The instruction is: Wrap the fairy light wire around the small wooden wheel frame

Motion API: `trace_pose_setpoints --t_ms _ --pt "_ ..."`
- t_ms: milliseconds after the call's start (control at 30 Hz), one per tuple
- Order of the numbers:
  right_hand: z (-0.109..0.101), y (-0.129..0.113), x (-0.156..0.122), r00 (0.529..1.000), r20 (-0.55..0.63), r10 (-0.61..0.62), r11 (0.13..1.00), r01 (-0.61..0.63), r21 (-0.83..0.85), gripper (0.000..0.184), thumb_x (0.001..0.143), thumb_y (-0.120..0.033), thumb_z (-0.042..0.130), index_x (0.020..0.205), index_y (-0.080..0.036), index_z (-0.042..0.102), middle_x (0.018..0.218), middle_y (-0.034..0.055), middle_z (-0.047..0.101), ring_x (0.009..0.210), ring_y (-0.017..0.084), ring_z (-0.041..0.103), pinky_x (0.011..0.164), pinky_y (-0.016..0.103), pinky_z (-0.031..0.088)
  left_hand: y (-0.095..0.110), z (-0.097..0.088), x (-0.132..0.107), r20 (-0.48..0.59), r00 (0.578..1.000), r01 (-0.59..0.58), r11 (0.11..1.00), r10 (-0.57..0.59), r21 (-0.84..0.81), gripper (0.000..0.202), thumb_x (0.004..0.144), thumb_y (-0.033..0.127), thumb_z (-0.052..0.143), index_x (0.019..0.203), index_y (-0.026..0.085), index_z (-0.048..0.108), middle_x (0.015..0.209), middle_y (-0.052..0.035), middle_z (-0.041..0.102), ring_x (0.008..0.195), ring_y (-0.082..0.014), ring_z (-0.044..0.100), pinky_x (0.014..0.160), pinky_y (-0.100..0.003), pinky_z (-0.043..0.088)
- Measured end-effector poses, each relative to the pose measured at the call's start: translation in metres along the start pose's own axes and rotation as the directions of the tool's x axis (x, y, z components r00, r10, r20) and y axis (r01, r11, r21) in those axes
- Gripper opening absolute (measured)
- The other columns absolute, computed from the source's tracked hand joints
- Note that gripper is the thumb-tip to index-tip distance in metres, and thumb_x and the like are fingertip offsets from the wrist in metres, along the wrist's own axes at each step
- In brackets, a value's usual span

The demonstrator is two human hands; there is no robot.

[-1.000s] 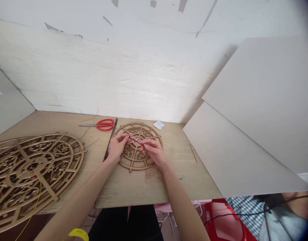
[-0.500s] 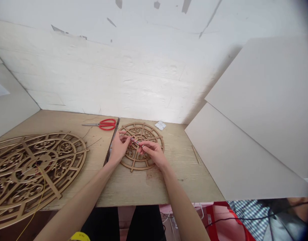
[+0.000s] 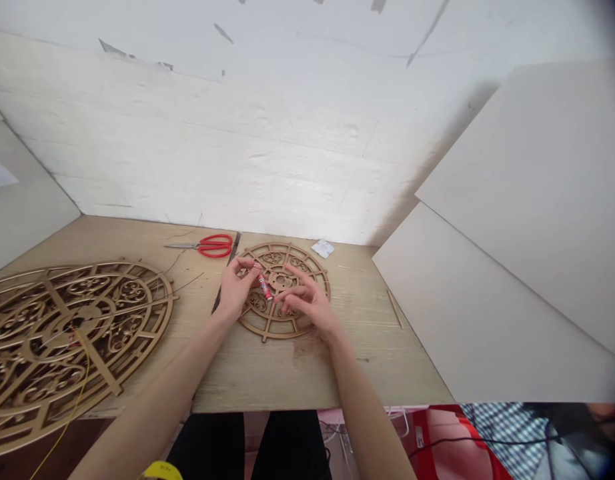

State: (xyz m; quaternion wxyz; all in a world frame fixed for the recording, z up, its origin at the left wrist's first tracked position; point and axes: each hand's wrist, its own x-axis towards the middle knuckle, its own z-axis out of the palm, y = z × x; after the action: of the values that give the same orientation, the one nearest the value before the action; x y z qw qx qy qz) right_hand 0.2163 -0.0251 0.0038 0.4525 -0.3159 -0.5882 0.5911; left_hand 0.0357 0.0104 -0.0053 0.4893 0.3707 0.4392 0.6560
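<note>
A small round wooden fretwork disc (image 3: pixel 287 257) lies on the table in front of me. My left hand (image 3: pixel 235 290) is over its left rim and pinches a small red and white tube (image 3: pixel 264 286), which points down towards the disc. My right hand (image 3: pixel 302 300) hovers over the middle of the disc with its fingers spread and nothing in them.
A large wooden fretwork disc (image 3: pixel 62 333) with thin wires across it lies at the left. Red-handled scissors (image 3: pixel 207 246) and a small white scrap (image 3: pixel 322 249) lie near the wall. Big grey boards (image 3: pixel 487 307) lean at the right. A person in a checked garment (image 3: pixel 507 427) is at the lower right.
My right hand has let go of the tube and opened its fingers. The tube, held level between both hands before, now hangs tilted from my left hand alone.
</note>
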Motion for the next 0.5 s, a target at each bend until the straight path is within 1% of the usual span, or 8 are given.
trace_pose_setpoints --t_ms 67,100,167,233,267,333,400,500 --pt "-0.008 -0.004 -0.001 0.981 -0.179 -0.069 0.998 0.069 -0.006 0.071 0.082 -0.043 0.071 0.144 -0.028 0.041 0.082 0.0015 0.075 0.057 0.014 0.062 0.061 0.029 0.053 0.0 -0.003 0.004 -0.037 0.998 0.045 0.996 -0.048 -0.078 0.038 0.059 0.032 0.083 0.08 0.018 0.055 0.078 -0.0011 0.066 0.06 -0.0164 0.067 0.053 -0.028 0.055" --pt "-0.013 -0.004 -0.001 0.953 -0.284 -0.104 0.994 0.106 -0.01 0.068 0.083 -0.044 0.069 0.142 -0.027 0.042 0.08 0.0016 0.074 0.054 0.013 0.059 0.057 0.028 0.051 0.0 -0.004 0.005 -0.051 0.996 0.063 0.991 -0.07 -0.115 0.038 0.059 0.031 0.083 0.08 0.018 0.054 0.077 -0.0014 0.067 0.06 -0.0167 0.067 0.052 -0.027 0.055" --pt "-0.023 -0.002 0.0 0.866 -0.476 -0.154 0.986 0.165 -0.019 0.058 0.083 -0.045 0.069 0.133 -0.024 0.049 0.076 0.0012 0.073 0.05 0.013 0.054 0.052 0.027 0.046 0.001 -0.007 0.008 -0.072 0.992 0.094 0.98 -0.108 -0.173 0.037 0.059 0.026 0.083 0.081 0.017 0.054 0.074 -0.0015 0.068 0.06 -0.017 0.068 0.053 -0.027 0.055" --pt "-0.032 0.003 0.002 0.787 -0.594 -0.17 0.982 0.182 -0.039 0.05 0.081 -0.044 0.069 0.124 -0.023 0.054 0.075 0.0006 0.072 0.051 0.013 0.053 0.052 0.027 0.044 0.002 -0.008 0.01 -0.083 0.987 0.119 0.97 -0.139 -0.21 0.035 0.06 0.021 0.083 0.081 0.017 0.054 0.072 -0.0015 0.068 0.059 -0.0173 0.068 0.054 -0.028 0.056" --pt "-0.036 0.005 0.002 0.766 -0.619 -0.173 0.983 0.175 -0.059 0.046 0.081 -0.044 0.069 0.12 -0.023 0.057 0.075 0.0005 0.071 0.054 0.014 0.054 0.053 0.028 0.043 0.003 -0.009 0.01 -0.087 0.985 0.128 0.966 -0.151 -0.224 0.034 0.061 0.019 0.082 0.08 0.016 0.055 0.072 -0.0017 0.068 0.06 -0.0174 0.069 0.055 -0.028 0.056" --pt "-0.039 0.008 0.002 0.765 -0.617 -0.186 0.982 0.13 -0.134 0.035 0.082 -0.044 0.068 0.109 -0.023 0.063 0.075 0.0012 0.071 0.061 0.016 0.058 0.059 0.03 0.045 0.004 -0.009 0.011 -0.091 0.981 0.142 0.959 -0.169 -0.246 0.031 0.062 0.015 0.081 0.08 0.016 0.056 0.074 -0.0026 0.069 0.061 -0.0173 0.069 0.058 -0.029 0.056" --pt "-0.038 0.01 0.003 0.796 -0.567 -0.211 0.96 0.058 -0.275 0.024 0.084 -0.041 0.063 0.099 -0.023 0.068 0.075 0.0027 0.071 0.068 0.02 0.061 0.065 0.033 0.046 0.005 -0.01 0.011 -0.094 0.978 0.156 0.952 -0.186 -0.263 0.029 0.064 0.013 0.08 0.08 0.015 0.056 0.074 -0.003 0.069 0.062 -0.0167 0.069 0.06 -0.029 0.057" --pt "-0.031 0.012 0.004 0.875 -0.4 -0.272 0.817 -0.01 -0.577 0.019 0.087 -0.027 0.055 0.093 -0.023 0.072 0.083 0.0053 0.073 0.081 0.023 0.063 0.076 0.038 0.048 0.004 -0.01 0.01 -0.087 0.974 0.177 0.944 -0.208 -0.277 0.027 0.066 0.01 0.078 0.08 0.015 0.056 0.072 -0.0028 0.068 0.061 -0.0161 0.068 0.062 -0.029 0.057"
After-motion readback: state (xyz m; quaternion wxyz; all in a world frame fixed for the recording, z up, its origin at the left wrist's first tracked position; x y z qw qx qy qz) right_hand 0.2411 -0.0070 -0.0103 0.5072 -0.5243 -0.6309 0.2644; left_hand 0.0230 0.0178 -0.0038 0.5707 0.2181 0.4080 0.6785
